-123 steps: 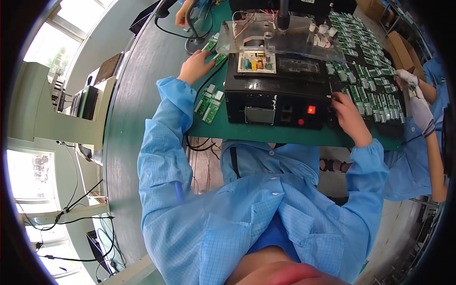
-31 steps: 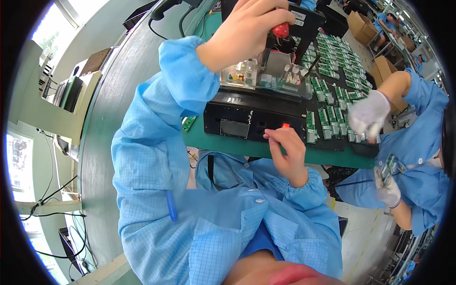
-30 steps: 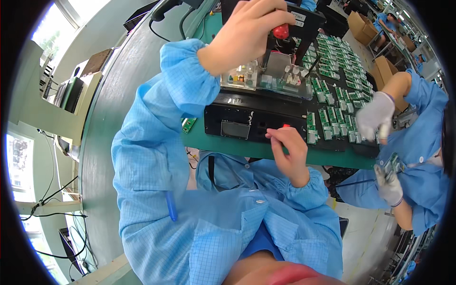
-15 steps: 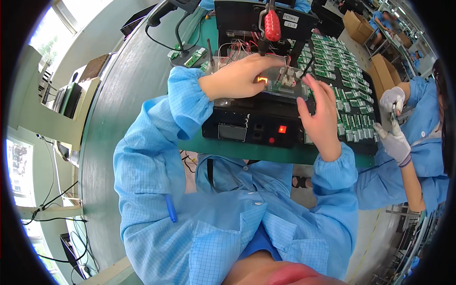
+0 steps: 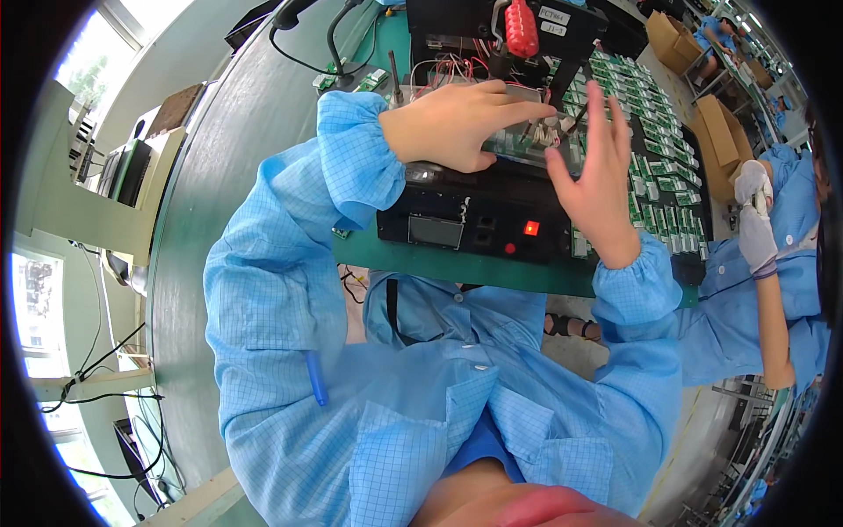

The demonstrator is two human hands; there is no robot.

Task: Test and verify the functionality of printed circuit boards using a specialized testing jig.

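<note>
A black test fixture [image 5: 492, 227] with a lit red switch stands on the bench in front of me. My left hand [image 5: 461, 125] reaches over its clear top plate [image 5: 518, 147], fingers stretched to the right and the thumb apart. White connectors and wires [image 5: 546, 133] show by its fingertips, under or beside the plate. My right hand [image 5: 599, 189] is raised at the plate's right end with its fingers spread, and nothing shows in it. Whether either hand touches the plate, I cannot tell. Above them is the red handle [image 5: 522, 28] of a clamp.
Many green circuit boards [image 5: 663, 158] lie in rows on a dark mat to the right. A co-worker's gloved hands [image 5: 755, 211] are beyond it. A black stand with a cable [image 5: 338, 53] is at the back left. Cardboard boxes [image 5: 724, 132] stand at the far right.
My left fingers have stretched further right across the plate, and the orange lit display is now out of sight. My right fingers have lifted and straightened. The view has shifted slightly.
</note>
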